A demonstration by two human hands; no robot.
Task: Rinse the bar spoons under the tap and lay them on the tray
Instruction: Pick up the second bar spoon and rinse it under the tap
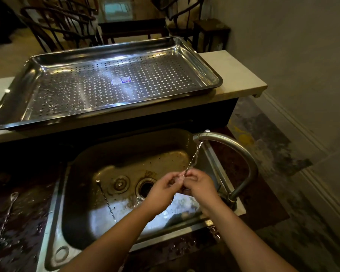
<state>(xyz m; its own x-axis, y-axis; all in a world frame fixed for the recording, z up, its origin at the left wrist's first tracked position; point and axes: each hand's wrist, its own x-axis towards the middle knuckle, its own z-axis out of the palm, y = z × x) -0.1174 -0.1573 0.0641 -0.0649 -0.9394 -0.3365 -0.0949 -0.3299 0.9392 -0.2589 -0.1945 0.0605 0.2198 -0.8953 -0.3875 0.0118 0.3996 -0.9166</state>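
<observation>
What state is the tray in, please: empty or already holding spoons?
Empty: the tray shows only its perforated floor and a sticker, nothing else.

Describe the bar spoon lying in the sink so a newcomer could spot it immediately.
Find the steel sink below the perforated tray. On its floor, left of the round plug, a thin twisted-stem bar spoon lies diagonally. Unlike the counter spoon further left or the spoon under the tap, it lies inside the basin, untouched.

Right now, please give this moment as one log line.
step: rinsing; left hand, right hand: pinch bar spoon under tap; sink: second spoon waiting; tray: no spoons
</observation>
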